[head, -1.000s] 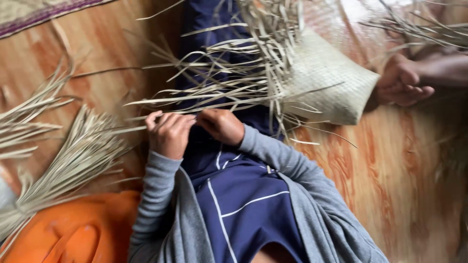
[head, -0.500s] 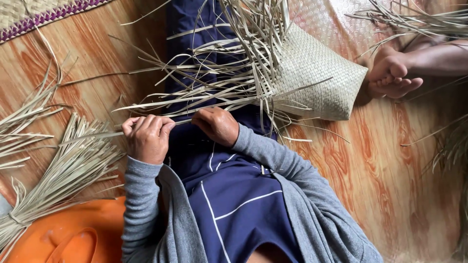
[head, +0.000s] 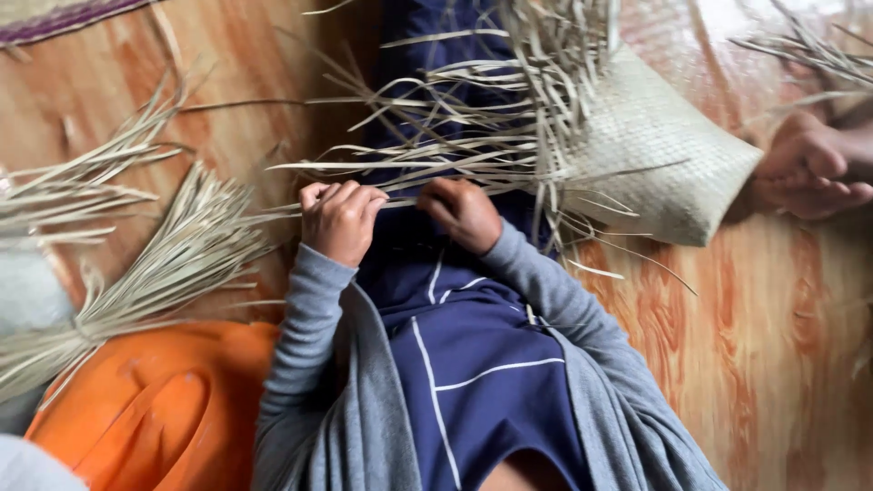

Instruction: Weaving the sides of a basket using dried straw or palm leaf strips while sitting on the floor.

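Bundled dried leaf strips (head: pixel 155 273) lie at the floor's (head: pixel 773 364) left edge beside an orange cushion (head: pixel 155 409). Left hand (head: pixel 341 221) and right hand (head: pixel 464 211), both closed, pinch one light, pliable strip (head: pixel 405 202) over the lap. Loose ends of the half-woven mat (head: pixel 655 164) crowd the grip; another person's foot (head: pixel 805 173) rests just right.

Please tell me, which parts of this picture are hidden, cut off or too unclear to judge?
- Head view: the left hand and right hand curl shut on a dried strip; fingers hide the grip.
- The woven piece: loose strands cover its left side.
- The strip bundle: the left edge cuts it off.
- Another person's foot: cut off at the right edge.
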